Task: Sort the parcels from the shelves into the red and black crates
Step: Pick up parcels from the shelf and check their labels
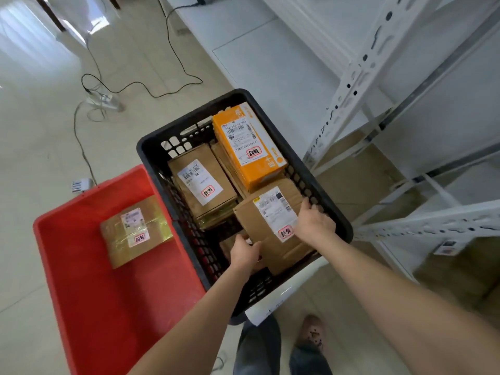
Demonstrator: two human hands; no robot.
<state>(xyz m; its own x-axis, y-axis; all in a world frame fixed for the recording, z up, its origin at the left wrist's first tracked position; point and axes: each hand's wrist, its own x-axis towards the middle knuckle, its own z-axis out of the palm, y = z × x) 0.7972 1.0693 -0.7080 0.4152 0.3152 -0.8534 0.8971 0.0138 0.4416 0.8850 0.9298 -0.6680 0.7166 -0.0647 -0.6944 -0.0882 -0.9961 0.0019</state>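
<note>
Both hands are on 1 brown box (273, 231) in the near-right corner of the black crate (189, 119), about 5 o'clock inside it. The left hand (244, 251) is curled round the box's near-left edge and the right hand (315, 221) has its fingers hooked over the right edge, so both are gripping it. The box sits a bit tilted, label up, with more brown cardboard under it.

Also in the black crate: an orange box (249, 147) at 1 o'clock, leaning on the stack, and a flat box (200, 182) at 10 o'clock, label up. It's pretty packed in there.

The red crate (121, 307) is at 8 o'clock, its side touching the black one. It has just 1 taped box (135, 231) near its far end; the rest is bare red bottom.

White shelves (378, 77) are at 3 o'clock, just beside the black crate's right rim, so it's tight there. The tile floor (40, 131) runs off from 9 to 12 o'clock, with a black cable (176, 63) looping across it.
</note>
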